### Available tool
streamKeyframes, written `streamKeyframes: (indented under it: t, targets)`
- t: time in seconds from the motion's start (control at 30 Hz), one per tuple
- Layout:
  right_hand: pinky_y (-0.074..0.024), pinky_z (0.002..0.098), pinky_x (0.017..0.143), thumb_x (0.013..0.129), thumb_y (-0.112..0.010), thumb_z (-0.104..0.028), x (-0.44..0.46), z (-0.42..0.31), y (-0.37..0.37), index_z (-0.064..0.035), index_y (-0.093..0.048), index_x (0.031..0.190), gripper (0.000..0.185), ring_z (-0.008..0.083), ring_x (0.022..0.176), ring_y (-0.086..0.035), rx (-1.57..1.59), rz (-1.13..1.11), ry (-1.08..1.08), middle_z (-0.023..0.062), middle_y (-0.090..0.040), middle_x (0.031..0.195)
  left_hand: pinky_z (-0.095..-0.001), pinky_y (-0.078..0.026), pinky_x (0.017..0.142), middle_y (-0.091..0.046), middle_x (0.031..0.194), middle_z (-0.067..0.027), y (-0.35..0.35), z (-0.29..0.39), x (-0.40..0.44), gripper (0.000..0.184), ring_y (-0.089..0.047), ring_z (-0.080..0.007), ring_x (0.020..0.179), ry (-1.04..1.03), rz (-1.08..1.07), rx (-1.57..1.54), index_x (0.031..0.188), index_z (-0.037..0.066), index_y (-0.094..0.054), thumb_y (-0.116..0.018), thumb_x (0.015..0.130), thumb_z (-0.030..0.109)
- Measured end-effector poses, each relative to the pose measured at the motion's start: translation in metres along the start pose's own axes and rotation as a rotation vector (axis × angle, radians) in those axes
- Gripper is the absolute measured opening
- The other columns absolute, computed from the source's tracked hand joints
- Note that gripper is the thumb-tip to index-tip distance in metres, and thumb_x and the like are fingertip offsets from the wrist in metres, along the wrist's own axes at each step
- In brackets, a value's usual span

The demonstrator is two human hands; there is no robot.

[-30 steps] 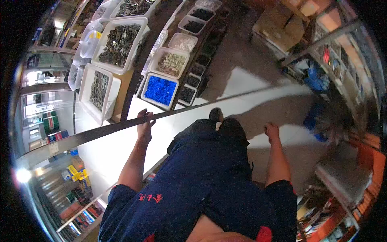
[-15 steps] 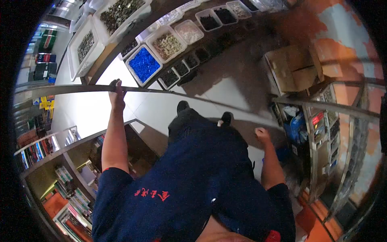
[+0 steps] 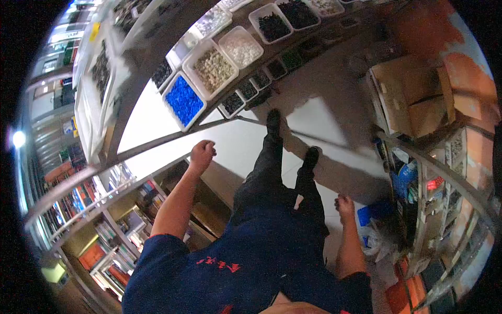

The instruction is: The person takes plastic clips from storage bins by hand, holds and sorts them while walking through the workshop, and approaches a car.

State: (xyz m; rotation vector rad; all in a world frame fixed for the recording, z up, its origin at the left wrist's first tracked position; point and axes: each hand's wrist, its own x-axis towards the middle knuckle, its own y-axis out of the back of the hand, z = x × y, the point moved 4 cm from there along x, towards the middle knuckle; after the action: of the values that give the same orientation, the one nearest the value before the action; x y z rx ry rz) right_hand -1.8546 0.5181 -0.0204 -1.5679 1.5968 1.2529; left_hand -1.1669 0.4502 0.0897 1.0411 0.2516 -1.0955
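My left hand [image 3: 203,155] hangs in front of the metal rail [image 3: 175,135], apart from it. Its fingers are curled in, with nothing seen in them. Beyond the rail, nearest to that hand, is a white tray of blue pieces [image 3: 183,100]. A tray of cream-coloured pieces [image 3: 213,70] sits just behind it. My right hand [image 3: 344,206] is low at my side, its fingers loosely bent and a little apart, holding nothing visible. A blue object [image 3: 374,211] lies near it on the floor side.
Shelves of books [image 3: 112,269] stand at my left. An open cardboard box [image 3: 402,99] is at the right, above a metal rack [image 3: 434,157] of goods. Trays of dark parts [image 3: 272,26] line the shelf ahead. Pale floor tiles [image 3: 230,144] lie before my feet.
My left hand has let go of the rail and come back toward me. My feet have stepped forward and the view has shifted. My right hand's fingers have loosened slightly.
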Motion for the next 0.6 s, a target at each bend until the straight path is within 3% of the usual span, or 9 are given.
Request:
streamKeyframes:
  t: [0.03,0.1,0.17,0.23,0.37,0.47,0.6]
  targets:
    - [-0.0518,0.0326,0.066,0.103,-0.063,-0.023,-0.002,0.013,-0.014,-0.0037,-0.067,0.118,0.025,0.0161,0.079,-0.063,0.129,-0.069,-0.025,0.0077,-0.069,0.095,-0.042,-0.056,0.072,-0.074,0.086,-0.0164,-0.003,0.041,0.014,0.033,-0.073,-0.028,0.076,-0.185,0.012,0.246,0.107,0.001,-0.072,-0.059,0.1,0.031]
    - [-0.052,0.0342,0.066,0.103,-0.064,-0.026,-0.026,-0.002,-0.046,-0.002,-0.066,0.121,0.03,0.0171,0.08,-0.063,0.125,-0.148,-0.029,0.009,-0.069,0.097,-0.0419,-0.056,0.073,-0.072,0.082,-0.022,0.003,0.13,0.062,0.031,-0.073,-0.033,0.078,-0.353,0.148,0.508,0.101,0.001,-0.073,-0.061,0.098,0.029]
    - [-0.0527,0.0354,0.067,0.103,-0.063,-0.027,-0.029,0.006,-0.072,0.0005,-0.064,0.125,0.035,0.0184,0.079,-0.063,0.043,-0.143,-0.105,0.0108,-0.069,0.097,-0.0447,-0.056,0.074,-0.071,0.086,-0.0248,0.02,0.229,0.092,0.03,-0.074,-0.0376,0.082,-0.577,0.223,0.447,0.103,0.001,-0.072,-0.062,0.097,0.029]
    - [-0.0522,0.0362,0.067,0.105,-0.06,-0.024,-0.025,0.027,-0.093,0.0019,-0.062,0.128,0.035,0.0194,0.077,-0.062,0.207,-0.113,-0.16,0.0127,-0.069,0.098,-0.0451,-0.057,0.078,-0.074,0.092,-0.023,0.054,0.26,0.188,0.028,-0.074,-0.037,0.087,-0.753,0.371,0.504,0.105,0.003,-0.073,-0.062,0.097,0.027]
    - [-0.0497,0.0356,0.065,0.106,-0.058,-0.024,-0.008,0.047,-0.135,0.0003,-0.062,0.128,0.034,0.0188,0.074,-0.059,0.345,-0.035,-0.18,0.0124,-0.068,0.096,-0.0431,-0.057,0.088,-0.075,0.107,-0.018,0.103,0.303,0.299,0.03,-0.072,-0.0348,0.096,-0.758,0.574,0.566,0.114,0.008,-0.075,-0.063,0.093,0.027]
    - [-0.0488,0.0347,0.064,0.106,-0.057,-0.025,0.002,0.076,-0.17,-0.0015,-0.063,0.128,0.033,0.0176,0.072,-0.058,0.405,-0.071,-0.203,0.0114,-0.067,0.093,-0.0468,-0.054,0.093,-0.073,0.105,-0.0188,0.113,0.307,0.359,0.038,-0.07,-0.0353,0.101,-0.785,0.701,0.835,0.118,0.009,-0.075,-0.064,0.088,0.031]
    - [-0.0485,0.0338,0.062,0.105,-0.06,-0.028,0.009,0.106,-0.199,-0.003,-0.066,0.124,0.032,0.0163,0.067,-0.057,0.347,-0.049,-0.28,0.0096,-0.066,0.085,-0.0462,-0.049,0.105,-0.068,0.126,-0.0197,0.117,0.327,0.41,0.05,-0.063,-0.0357,0.12,-0.585,0.645,1.145,0.131,0.013,-0.07,-0.064,0.087,0.034]
